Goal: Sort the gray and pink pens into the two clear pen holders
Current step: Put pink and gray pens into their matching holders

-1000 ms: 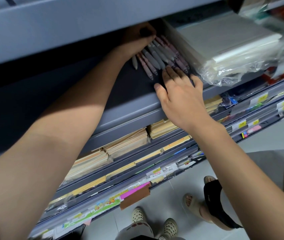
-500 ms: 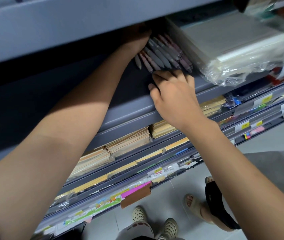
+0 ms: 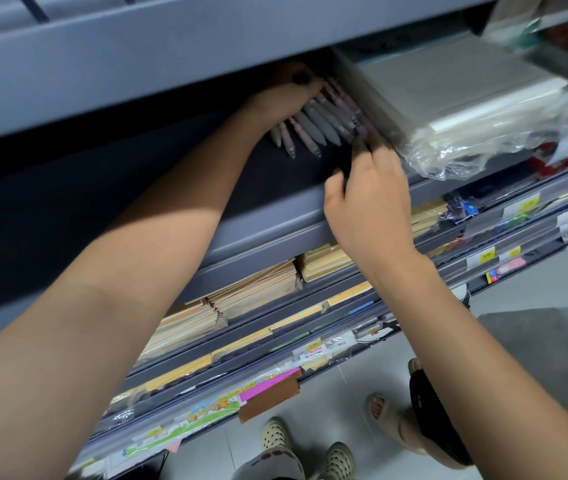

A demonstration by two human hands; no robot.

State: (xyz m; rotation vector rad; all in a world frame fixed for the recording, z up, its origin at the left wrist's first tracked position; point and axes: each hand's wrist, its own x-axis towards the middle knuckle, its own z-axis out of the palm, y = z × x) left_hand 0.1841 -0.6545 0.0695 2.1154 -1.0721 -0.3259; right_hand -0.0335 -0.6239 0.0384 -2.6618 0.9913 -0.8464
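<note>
Pens [image 3: 320, 124] fan out between the left hand [image 3: 286, 95] and right hand [image 3: 369, 192].

Tight up top: the upper shelf [image 3: 171, 57] hangs low over the pens [image 3: 317, 123], and the left hand [image 3: 282, 95] fills that slot. On the right, the plastic-wrapped stack [image 3: 448, 98] crowds in just beside the pens, with the right hand [image 3: 369, 195] at that edge. Left of the pens there's bare dark shelf [image 3: 137, 174], open room.
</note>
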